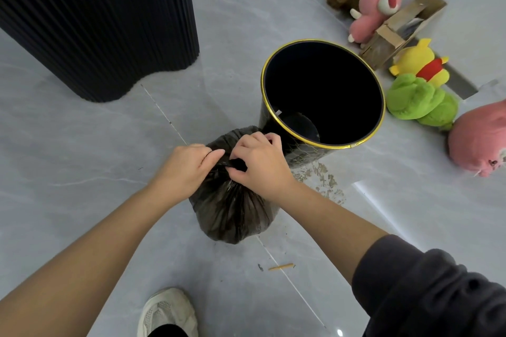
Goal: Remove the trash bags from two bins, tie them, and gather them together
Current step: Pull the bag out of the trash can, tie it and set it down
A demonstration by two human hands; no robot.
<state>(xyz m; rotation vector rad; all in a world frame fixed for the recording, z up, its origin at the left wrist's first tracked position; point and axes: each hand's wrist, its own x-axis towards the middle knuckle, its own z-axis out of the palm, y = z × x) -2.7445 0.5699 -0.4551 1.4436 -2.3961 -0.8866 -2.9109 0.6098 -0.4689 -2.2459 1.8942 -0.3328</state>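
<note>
Grey tile floor (82, 145), fluted black column (95, 22) far left. Black bin (323, 93) with gold rim standing upright mid-frame, liner out, inside looks bare apart from a white scrap near the rim. Row of plush toys (421, 96) and a cardboard box (402, 27) against the far wall, right of bin.

Dark bag (230, 210) sitting on floor, just beside bin on the near side, full and rounded, neck gathered at top. Crumbs (325, 180) scattered on tile between bag and bin base. Small stick (280, 267) on floor nearer the shoe (167, 312).

Left hand (189, 169) and right hand (260, 161) both clenched on the twisted neck, fingers pinching plastic, thumbs close together over the knot point.

Step in hand, by the look: tying first bag. Knot not visibly cinched; hidden under fingers, cannot tell how far through.

Next probably: pull ends apart to tighten, keeping neck bunched so nothing slips. Then second bin, not in view here. Thin plastic, likely to tear if yanked.
</note>
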